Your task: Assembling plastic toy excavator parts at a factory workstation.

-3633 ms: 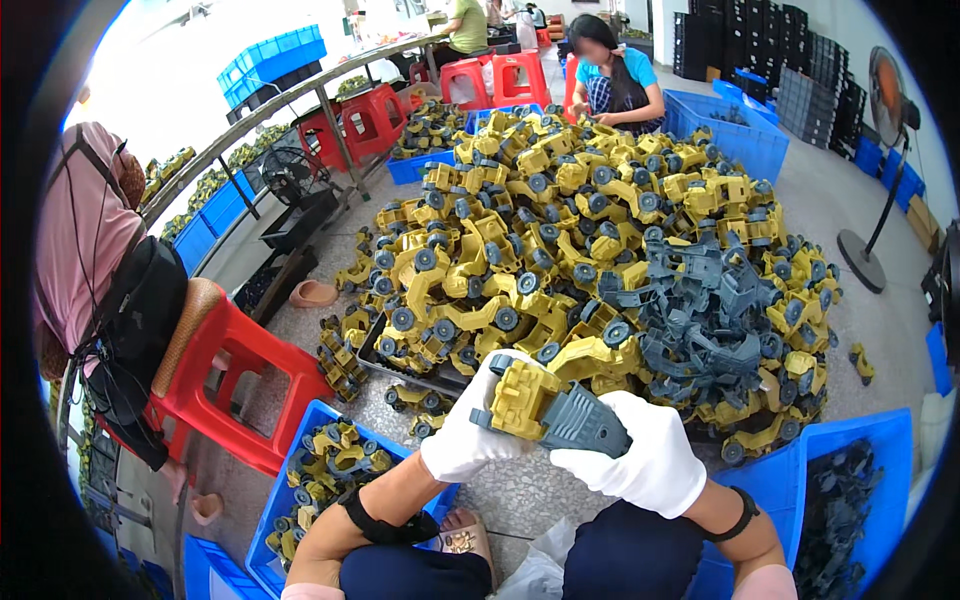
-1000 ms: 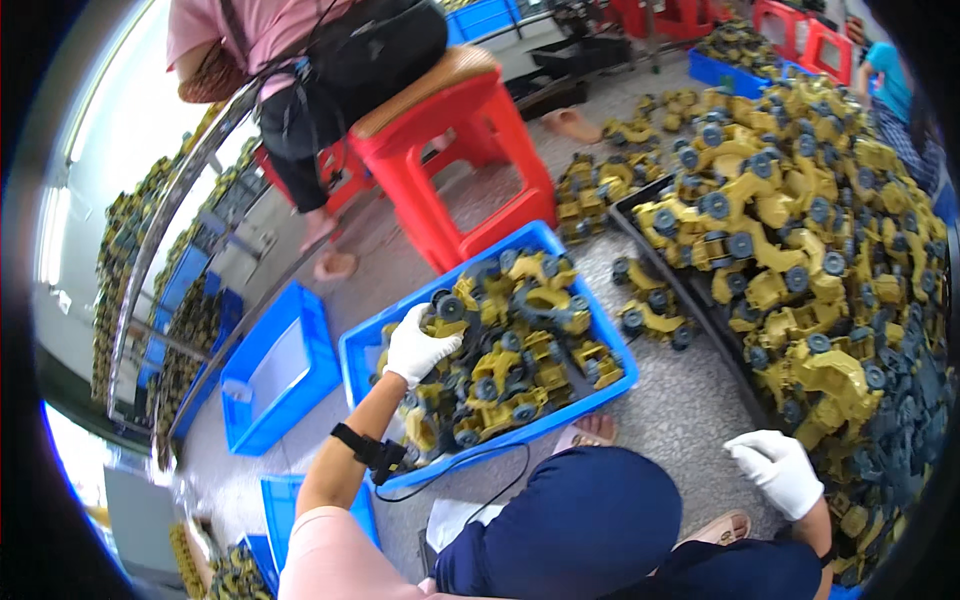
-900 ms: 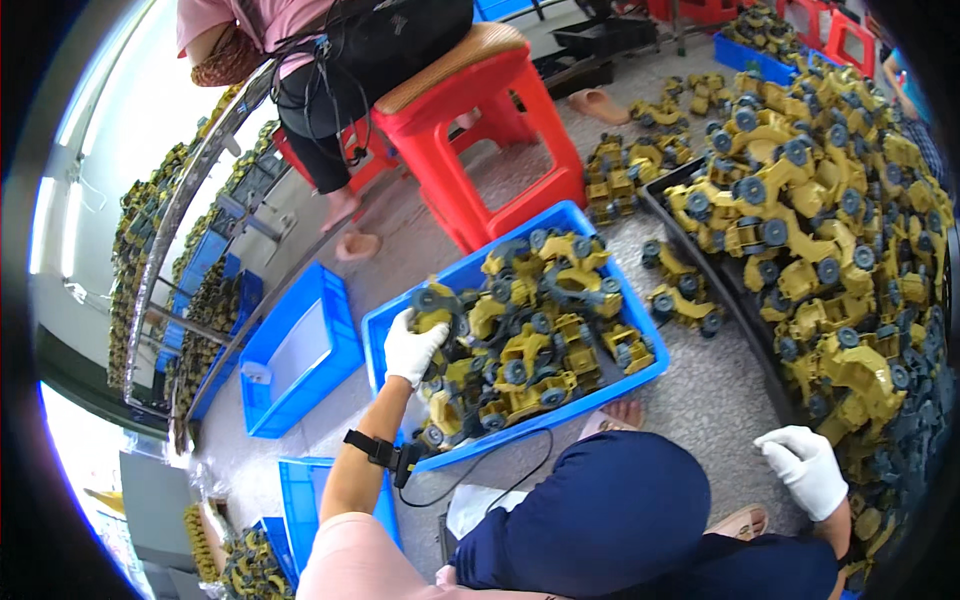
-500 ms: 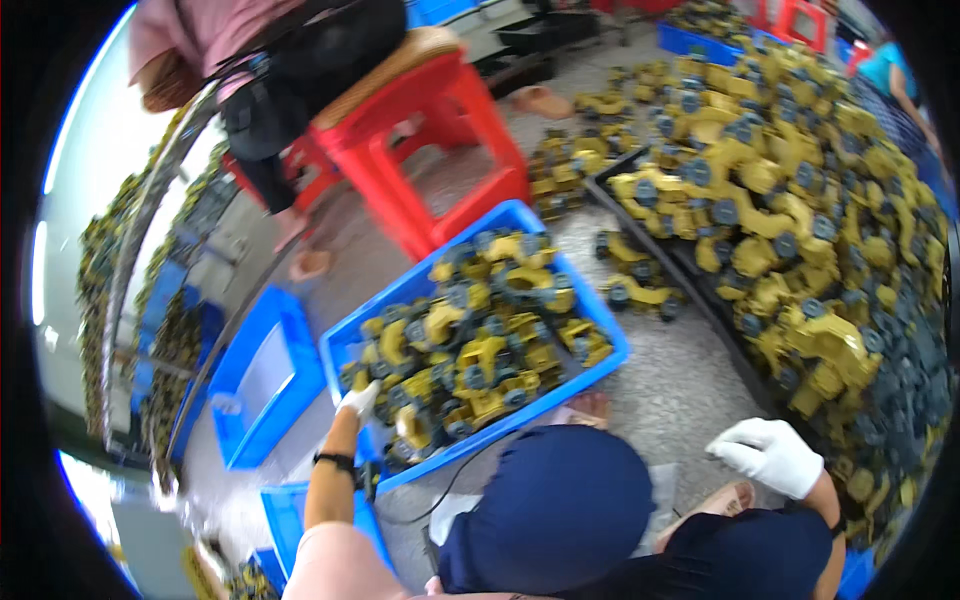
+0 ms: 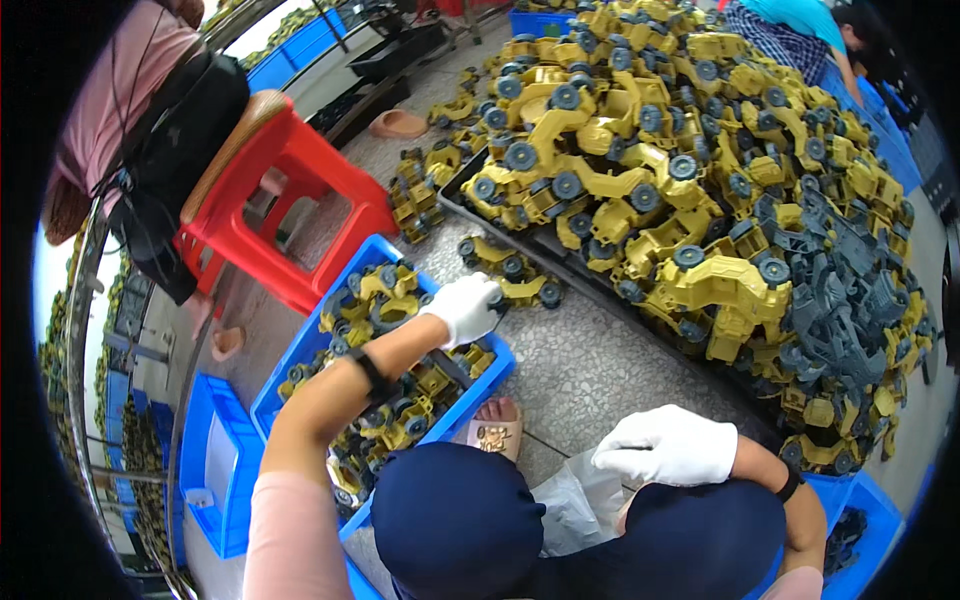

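Observation:
My left hand [image 5: 465, 310], in a white glove, reaches across the right side of a blue bin [image 5: 505, 362] holding several yellow toy trucks with dark grey wheels. Its fingers are bent down beside a yellow toy vehicle [image 5: 527, 291] on the floor; whether they hold anything is hidden. My right hand [image 5: 672, 446], also white-gloved, rests over my right knee, with fingers curled together and nothing visible in them. Just below its fingertips, a clear plastic bag [image 5: 570, 508] lies between my knees.
A large heap of yellow toy trucks [image 5: 650, 190] fills a black tray [image 5: 530, 240], with dark grey parts [image 5: 840, 290] on its right. A red stool [image 5: 300, 200] seats a person at left. An empty-looking blue bin [image 5: 215, 450] stands left; another person [image 5: 800, 30] bends at far right.
My view has swung right toward the heap. My left hand has left the near left part of the bin and moved to its right side. My right hand is now over my knee.

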Demonstrator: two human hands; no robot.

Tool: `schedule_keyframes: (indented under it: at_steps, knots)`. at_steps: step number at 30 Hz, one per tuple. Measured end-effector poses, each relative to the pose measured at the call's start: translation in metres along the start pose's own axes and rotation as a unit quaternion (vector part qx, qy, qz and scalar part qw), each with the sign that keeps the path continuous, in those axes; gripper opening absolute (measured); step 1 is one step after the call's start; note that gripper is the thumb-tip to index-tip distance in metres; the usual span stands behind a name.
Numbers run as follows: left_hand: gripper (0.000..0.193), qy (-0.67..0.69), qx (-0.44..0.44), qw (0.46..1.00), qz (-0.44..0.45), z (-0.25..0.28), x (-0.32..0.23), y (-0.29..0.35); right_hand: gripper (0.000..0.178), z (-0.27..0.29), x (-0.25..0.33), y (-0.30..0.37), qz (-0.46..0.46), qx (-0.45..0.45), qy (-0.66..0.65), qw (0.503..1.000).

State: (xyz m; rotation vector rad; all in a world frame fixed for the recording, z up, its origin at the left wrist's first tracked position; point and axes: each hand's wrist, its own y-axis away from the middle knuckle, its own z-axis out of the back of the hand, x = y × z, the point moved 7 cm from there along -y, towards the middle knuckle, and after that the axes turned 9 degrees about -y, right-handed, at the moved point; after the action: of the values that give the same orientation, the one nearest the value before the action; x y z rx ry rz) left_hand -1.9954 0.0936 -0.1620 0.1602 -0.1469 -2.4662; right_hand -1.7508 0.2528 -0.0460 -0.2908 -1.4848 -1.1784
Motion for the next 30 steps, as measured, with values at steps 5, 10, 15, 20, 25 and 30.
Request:
schedule_keyframes:
  at_steps: [5,10,15,20,25,30]
  knots:
    - [0.037,-0.091,0.138,0.984,0.074,-0.091,0.017,-0.091,0.035,0.005,-0.016,0.011,-0.002,-0.02,-0.017,1.0]
    - [0.011,-0.234,0.008,0.972,-0.029,-0.091,-0.009,-0.095,0.033,0.01,-0.026,0.005,0.031,-0.023,0.0,0.999]
    - [0.009,-0.151,-0.281,0.926,-0.204,0.038,-0.077,-0.011,0.043,0.046,-0.054,-0.009,0.007,-0.257,-0.068,0.964]
    - [0.018,-0.056,-0.36,0.887,-0.284,0.118,-0.141,0.048,0.088,0.05,-0.071,-0.035,0.077,-0.28,-0.16,0.943]
    - [0.018,0.013,-0.294,0.884,-0.364,0.161,-0.19,0.046,0.085,0.041,-0.02,-0.024,0.198,-0.164,-0.37,0.893]
    - [0.043,0.697,-0.195,0.689,-0.042,0.148,-0.166,0.013,0.048,0.054,-0.008,0.012,0.257,-0.239,-0.405,0.844]
